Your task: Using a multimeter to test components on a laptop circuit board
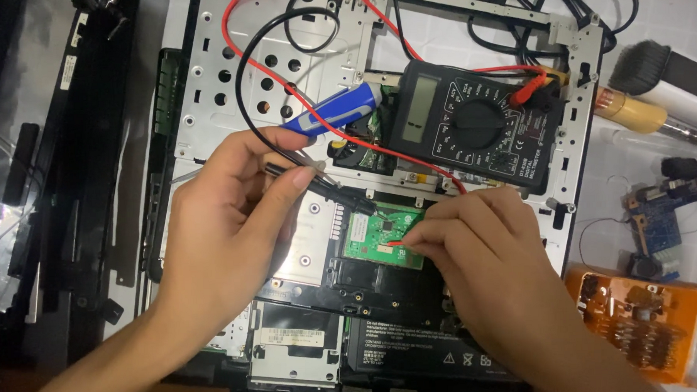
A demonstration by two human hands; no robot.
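Your left hand (236,196) pinches the slim black probe (329,183) between thumb and forefinger, angled down toward the matte green circuit board (377,232) in the opened laptop chassis (206,85). Your right hand (481,241) grips the red probe (399,241) with curled fingers, its tip resting on that board, below the dark boxy multimeter (473,122)

We see the multimeter's screen (420,107), a tall grey blank rectangle on the left of its black face. Below and left of the multimeter, a white-and-black label (290,339) sits on a silver drive, with a black warning label (412,348) in white print beside it.
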